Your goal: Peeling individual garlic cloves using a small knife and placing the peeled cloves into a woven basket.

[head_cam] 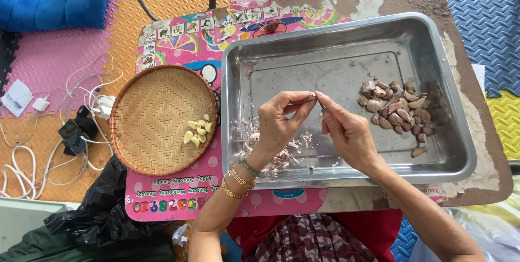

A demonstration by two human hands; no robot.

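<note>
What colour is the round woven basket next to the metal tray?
The woven basket is tan with a reddish rim, seen best in the head view.

Both forearms come up from the near edge and converge mid-scene. Left hand [277, 124]: wrist bent, back of hand facing up, thumb and forefinger pinched together at the far tip, other fingers curled under. Bangles and a beaded band sit on the left wrist. Right hand [349, 132]: angled in from the right, forefinger extended toward the left hand's pinch, fingertips of both hands touching or nearly so. Right forearm bare, running off the near right corner. Whether the right hand grips anything is hard to tell
</note>
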